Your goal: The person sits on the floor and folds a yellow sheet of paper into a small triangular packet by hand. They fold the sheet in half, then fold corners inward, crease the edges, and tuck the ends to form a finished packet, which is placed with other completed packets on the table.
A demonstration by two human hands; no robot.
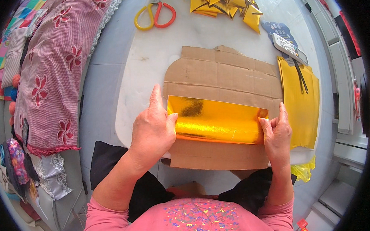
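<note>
A shiny gold foil paper sheet (218, 120) is stretched between my two hands, its near edge curving over as if folded or rolled. My left hand (154, 127) pinches its left end between thumb and fingers, the index finger pointing away from me. At the right end, my right hand (277, 130) grips the sheet with the thumb on top. Beneath the sheet lies a flattened piece of brown cardboard (224, 74) on the white table (140, 84).
Scissors with yellow and red handles (155, 15) lie at the far left. Folded gold paper pieces (229, 4) are heaped at the back. A stack of yellow-gold sheets (302, 110) and a white remote control (289, 48) sit on the right. A pink patterned cloth (55, 75) covers the sofa.
</note>
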